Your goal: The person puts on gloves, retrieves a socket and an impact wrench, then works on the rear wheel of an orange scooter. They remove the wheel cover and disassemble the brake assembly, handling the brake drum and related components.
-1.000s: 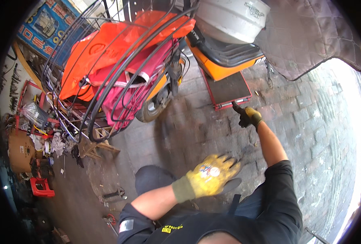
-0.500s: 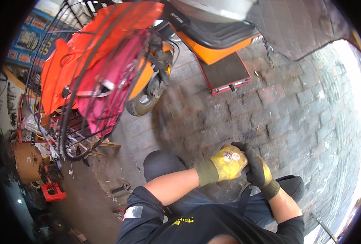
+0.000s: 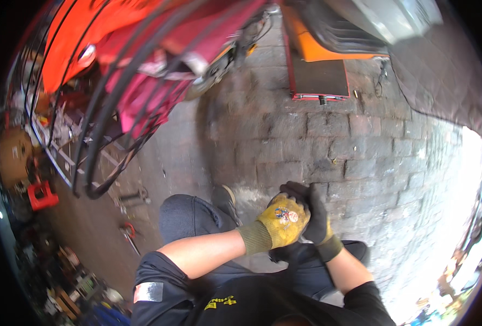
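Observation:
My left hand, in a yellow glove with an olive cuff, is curled against my right hand, whose glove shows mostly dark. Both are closed together above my bent legs; whatever lies between them, if anything, is hidden. Beyond them, a flat red case with a dark top and a front latch lies on the paving beneath the orange scooter body, well away from the hands.
A wire basket holding orange and pink fabric fills the upper left. Clutter, a cardboard box and a red plastic object line the left. A quilted cover hangs at upper right.
My right hand has left the red case's front and drawn back to meet my left hand, which has curled from spread fingers. The view has shifted, with the scooter now higher up.

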Action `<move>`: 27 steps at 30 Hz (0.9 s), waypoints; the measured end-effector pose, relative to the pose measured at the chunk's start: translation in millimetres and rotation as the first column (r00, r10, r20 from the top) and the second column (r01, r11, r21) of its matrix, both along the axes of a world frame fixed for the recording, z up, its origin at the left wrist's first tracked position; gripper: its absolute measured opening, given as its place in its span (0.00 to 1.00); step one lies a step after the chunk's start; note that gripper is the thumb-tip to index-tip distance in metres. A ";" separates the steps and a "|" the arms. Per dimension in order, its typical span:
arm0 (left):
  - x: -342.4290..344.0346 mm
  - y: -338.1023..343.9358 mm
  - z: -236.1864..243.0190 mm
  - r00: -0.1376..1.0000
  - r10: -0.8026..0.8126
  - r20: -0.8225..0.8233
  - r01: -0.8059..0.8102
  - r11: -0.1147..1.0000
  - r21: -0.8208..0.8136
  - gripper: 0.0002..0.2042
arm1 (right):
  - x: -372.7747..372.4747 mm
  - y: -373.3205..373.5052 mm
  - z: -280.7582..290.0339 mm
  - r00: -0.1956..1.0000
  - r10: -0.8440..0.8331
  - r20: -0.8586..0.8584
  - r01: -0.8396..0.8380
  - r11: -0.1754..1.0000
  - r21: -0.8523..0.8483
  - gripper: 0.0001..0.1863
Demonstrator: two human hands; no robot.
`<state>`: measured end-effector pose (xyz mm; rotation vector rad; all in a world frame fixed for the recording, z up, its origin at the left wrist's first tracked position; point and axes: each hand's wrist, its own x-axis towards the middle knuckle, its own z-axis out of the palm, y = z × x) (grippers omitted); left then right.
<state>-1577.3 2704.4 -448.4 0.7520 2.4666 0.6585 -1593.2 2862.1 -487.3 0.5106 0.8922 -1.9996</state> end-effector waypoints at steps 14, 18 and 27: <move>137.0 0.9 46.9 0.846 0.427 0.318 -0.399 0.904 -0.152 0.10 | 130.5 -54.1 32.7 0.940 -0.057 0.335 0.059 0.998 0.003 0.33; 199.4 -28.8 83.6 0.815 0.466 0.344 -0.553 0.804 0.220 0.19 | 134.9 -53.6 108.3 0.932 0.363 -0.008 -0.326 0.847 0.420 0.28; 282.0 -163.9 230.0 0.376 0.918 0.127 -0.803 0.254 0.540 0.28 | 62.7 -150.9 304.1 0.588 0.807 -0.043 -0.730 0.553 0.402 0.32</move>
